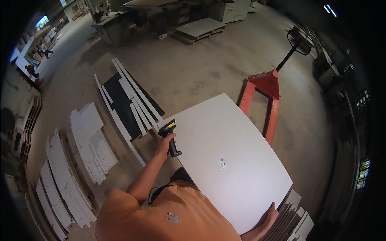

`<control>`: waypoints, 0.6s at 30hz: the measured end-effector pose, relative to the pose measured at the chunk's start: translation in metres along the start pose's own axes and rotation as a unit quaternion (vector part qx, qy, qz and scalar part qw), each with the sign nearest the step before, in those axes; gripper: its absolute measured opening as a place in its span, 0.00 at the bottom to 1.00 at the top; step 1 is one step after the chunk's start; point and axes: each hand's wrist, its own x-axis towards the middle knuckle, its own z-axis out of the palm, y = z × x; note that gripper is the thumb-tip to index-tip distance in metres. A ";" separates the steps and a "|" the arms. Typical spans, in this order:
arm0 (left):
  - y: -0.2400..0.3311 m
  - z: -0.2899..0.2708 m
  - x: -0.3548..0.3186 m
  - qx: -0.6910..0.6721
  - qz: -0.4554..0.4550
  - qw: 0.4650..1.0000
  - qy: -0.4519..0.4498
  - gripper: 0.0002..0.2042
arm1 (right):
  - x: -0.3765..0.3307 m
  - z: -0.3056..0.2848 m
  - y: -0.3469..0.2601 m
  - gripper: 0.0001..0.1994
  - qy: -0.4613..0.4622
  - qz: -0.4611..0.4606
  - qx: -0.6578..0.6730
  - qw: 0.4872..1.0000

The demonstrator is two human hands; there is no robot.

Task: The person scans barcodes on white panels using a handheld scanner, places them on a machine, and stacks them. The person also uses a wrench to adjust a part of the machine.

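Note:
A large white panel (225, 128) lies flat in front of me, with a small printed label (222, 163) on its top face. My left hand (164, 145) is closed round the handle of a black barcode scanner (173, 148) with a yellow patch on its head, beside the panel's left edge. At the near right corner, my right hand (272, 217) grips the panel's edge, one digit showing over the top face and the other fingers partly hidden. What supports the panel is mostly out of sight beneath it.
A red pallet jack (263, 90) stands beyond the panel's right side. Left on the floor are white strips over a black sheet (124, 104) and stacks of white boards (89, 140). More boards (297, 225) stand near my right hand. A board-topped pallet (201, 29) lies farther off.

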 end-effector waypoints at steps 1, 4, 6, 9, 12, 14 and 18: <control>0.016 0.005 0.012 0.005 -0.004 1.000 0.019 0.17 | 0.012 0.009 -0.029 0.43 -0.020 -0.032 -0.005 0.999; 0.059 0.025 0.057 0.002 -0.007 0.996 0.085 0.18 | 0.060 0.063 -0.128 0.47 -0.056 -0.086 -0.040 0.994; 0.084 0.039 0.100 -0.015 -0.007 0.997 0.081 0.19 | 0.085 0.106 -0.185 0.48 -0.085 -0.102 -0.040 0.990; 0.118 0.071 0.188 -0.011 0.006 0.996 0.085 0.18 | 0.121 0.176 -0.269 0.48 -0.105 -0.113 -0.061 0.986; 0.162 0.123 0.292 -0.048 0.049 0.993 0.097 0.17 | 0.161 0.244 -0.356 0.49 -0.088 -0.098 -0.078 0.988; 0.203 0.156 0.353 -0.052 0.066 0.991 0.109 0.16 | 0.183 0.279 -0.404 0.49 -0.077 -0.090 -0.093 0.989; 0.297 0.200 0.442 0.000 0.025 0.996 0.080 0.16 | 0.217 0.333 -0.489 0.45 -0.081 -0.053 -0.054 0.994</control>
